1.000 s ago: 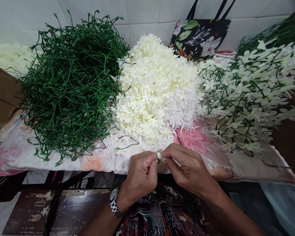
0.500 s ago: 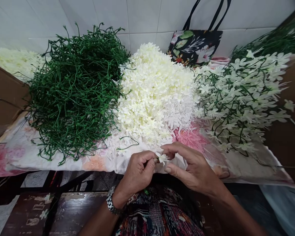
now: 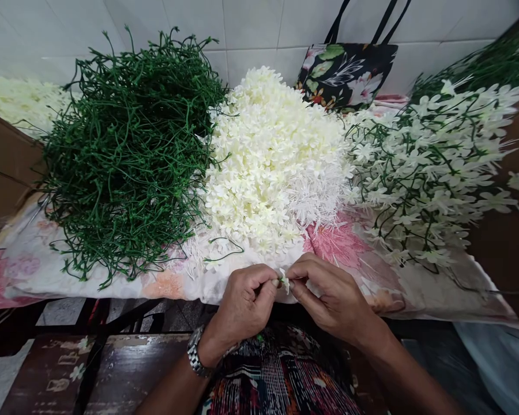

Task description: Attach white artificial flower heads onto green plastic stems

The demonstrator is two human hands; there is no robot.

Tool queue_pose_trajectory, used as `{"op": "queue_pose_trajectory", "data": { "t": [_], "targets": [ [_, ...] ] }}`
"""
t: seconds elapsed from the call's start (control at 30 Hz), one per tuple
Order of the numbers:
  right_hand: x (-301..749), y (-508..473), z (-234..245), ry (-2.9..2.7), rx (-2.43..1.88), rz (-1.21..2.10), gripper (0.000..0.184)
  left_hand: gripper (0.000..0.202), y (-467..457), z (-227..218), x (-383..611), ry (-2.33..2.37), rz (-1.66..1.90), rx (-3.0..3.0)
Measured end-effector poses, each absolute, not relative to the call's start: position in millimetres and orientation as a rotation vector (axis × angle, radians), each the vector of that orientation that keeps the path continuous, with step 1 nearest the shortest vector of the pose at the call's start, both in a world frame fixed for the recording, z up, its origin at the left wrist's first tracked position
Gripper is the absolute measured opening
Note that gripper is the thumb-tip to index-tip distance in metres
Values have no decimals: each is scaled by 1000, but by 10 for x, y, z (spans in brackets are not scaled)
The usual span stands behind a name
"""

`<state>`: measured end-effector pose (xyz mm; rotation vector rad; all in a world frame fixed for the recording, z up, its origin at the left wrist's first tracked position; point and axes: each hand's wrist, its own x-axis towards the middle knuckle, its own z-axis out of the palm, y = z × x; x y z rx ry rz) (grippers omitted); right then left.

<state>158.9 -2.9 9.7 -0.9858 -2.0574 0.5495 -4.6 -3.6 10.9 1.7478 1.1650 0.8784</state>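
Observation:
Over the front edge of the cloth, a small white artificial flower (image 3: 284,282) is between my two hands. My left hand (image 3: 245,300) pinches it from behind by a bit of green stem, thumb against forefinger. From the other side, the thumb and fingertips of my right hand (image 3: 335,297) close on the flower's front. Just beyond my hands rises a heap of cream-white blossoms (image 3: 263,150), with thin white stamens (image 3: 318,196) at its right side. A loose green stem (image 3: 229,249) lies in front of the heap.
A tangled pile of green stems (image 3: 130,155) stands at left, and assembled flower sprays (image 3: 436,167) at right. A floral bag (image 3: 346,75) leans on the tiled wall. Cardboard (image 3: 8,167) flanks the flowered cloth (image 3: 168,285). Below is a worn wooden surface (image 3: 125,369).
My right hand's fingers, spread apart around the flower before, have closed onto it. The flower has turned from facing forward to more side-on. My left hand keeps its pinch.

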Motion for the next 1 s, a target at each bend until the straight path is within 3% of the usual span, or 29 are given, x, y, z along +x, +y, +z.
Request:
{"op": "queue_pose_trajectory", "data": {
  "t": [0.73,1.0],
  "targets": [
    [1575,-22,12,-2143,-973,494,14,24,-27,63,-3,1235,760,1956],
    [1675,-40,172,-2006,-1031,468,11,26,-60,117,-53,1253,943,1385]
  ]
}}
